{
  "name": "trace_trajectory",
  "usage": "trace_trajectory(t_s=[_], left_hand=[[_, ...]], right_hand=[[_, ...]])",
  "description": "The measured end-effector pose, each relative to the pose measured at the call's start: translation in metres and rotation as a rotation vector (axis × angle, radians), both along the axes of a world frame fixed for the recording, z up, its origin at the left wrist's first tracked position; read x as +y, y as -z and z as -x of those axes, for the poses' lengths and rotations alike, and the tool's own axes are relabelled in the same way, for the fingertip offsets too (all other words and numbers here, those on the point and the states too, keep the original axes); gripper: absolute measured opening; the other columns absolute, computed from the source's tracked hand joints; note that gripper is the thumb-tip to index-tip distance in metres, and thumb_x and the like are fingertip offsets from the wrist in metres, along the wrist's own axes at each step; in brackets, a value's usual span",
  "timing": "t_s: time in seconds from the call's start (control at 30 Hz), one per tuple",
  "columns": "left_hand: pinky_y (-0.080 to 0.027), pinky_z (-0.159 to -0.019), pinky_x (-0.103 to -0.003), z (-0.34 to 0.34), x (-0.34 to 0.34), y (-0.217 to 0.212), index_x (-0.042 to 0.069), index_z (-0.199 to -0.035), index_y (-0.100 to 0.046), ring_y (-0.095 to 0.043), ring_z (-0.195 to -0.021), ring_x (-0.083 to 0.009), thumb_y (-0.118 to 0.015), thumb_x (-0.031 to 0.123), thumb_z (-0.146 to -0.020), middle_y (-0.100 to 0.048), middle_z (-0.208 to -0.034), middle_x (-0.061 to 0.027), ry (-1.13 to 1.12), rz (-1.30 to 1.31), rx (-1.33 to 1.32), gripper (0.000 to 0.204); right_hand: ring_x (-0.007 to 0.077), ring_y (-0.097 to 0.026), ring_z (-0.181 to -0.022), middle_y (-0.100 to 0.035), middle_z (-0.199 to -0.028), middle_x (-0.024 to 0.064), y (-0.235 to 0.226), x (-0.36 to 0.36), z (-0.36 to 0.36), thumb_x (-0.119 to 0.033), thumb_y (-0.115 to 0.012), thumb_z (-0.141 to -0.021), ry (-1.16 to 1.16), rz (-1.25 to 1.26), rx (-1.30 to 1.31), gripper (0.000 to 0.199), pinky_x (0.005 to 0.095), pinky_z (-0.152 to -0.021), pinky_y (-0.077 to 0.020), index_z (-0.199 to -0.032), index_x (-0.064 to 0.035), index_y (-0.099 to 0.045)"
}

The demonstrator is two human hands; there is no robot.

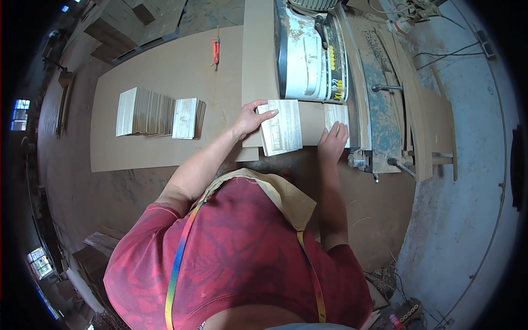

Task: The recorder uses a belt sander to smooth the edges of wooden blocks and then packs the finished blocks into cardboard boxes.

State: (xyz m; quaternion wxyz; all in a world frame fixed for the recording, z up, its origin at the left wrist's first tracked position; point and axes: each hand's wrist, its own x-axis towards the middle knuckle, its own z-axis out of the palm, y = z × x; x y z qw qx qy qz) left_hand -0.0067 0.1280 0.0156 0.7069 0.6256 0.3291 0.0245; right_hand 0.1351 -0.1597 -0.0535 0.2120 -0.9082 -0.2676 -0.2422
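My left hand [254, 117] is closed on the left edge of a small stack of pale wooden boards [282, 127], its thumb on the top board. The stack is tilted slightly at the front edge of the work surface. To the right, my right hand [333, 142] rests its outstretched fingers on a single pale wooden board [335, 113]; its thumb is hidden. That board lies just in front of a white machine [311, 58] with a dark, yellow-marked side panel. Whether its far end is under the housing, I cannot tell.
On the brown tabletop [159, 60] at left stand a long row of wooden boards [146, 111] and a shorter row [187, 118]. A red-handled tool [216, 50] lies farther back. Right of the machine are a worn blue metal bed [385, 110] with levers and a bluish wall [473, 137].
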Motion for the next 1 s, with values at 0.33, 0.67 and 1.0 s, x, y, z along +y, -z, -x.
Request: trace_trajectory(t_s=[0.33,0.67,1.0], left_hand=[[-0.064,-0.090,-0.031,-0.001,0.002,-0.004,0.002,-0.142,-0.067,-0.075,-0.101,-0.0195,-0.087,0.008,-0.096,-0.076,-0.120,-0.0123,0.102,0.091,-0.107,0.050],[-0.062,-0.090,-0.030,-0.014,-0.017,-0.014,0.004,-0.132,-0.075,-0.075,-0.094,-0.0176,-0.091,0.012,-0.091,-0.079,-0.110,-0.0124,0.055,-0.203,-0.084,0.044],[-0.060,-0.092,-0.027,0.014,0.012,-0.028,0.005,-0.135,-0.074,-0.072,-0.105,-0.0159,-0.090,0.007,-0.089,-0.076,-0.116,-0.0100,0.202,0.261,-0.253,0.048]], right_hand=[[0.0410,-0.066,-0.118,-0.070,-0.127,0.0203,-0.042,0.023,-0.006,-0.011,-0.076,-0.096,-0.243,-0.335,0.194,0.040,0.0513,-0.105,-0.0535,-0.132,0.0043,-0.068],[0.0493,-0.059,-0.116,-0.057,-0.142,0.0305,-0.095,0.049,0.086,-0.031,-0.088,-0.078,-0.208,-0.067,0.404,0.071,0.0563,-0.100,-0.0547,-0.135,0.0047,-0.065],[0.0488,-0.060,-0.122,-0.057,-0.146,0.0308,-0.023,-0.023,0.010,-0.013,-0.078,-0.087,-0.028,0.059,0.055,0.055,0.0540,-0.101,-0.0555,-0.137,0.0047,-0.065]])
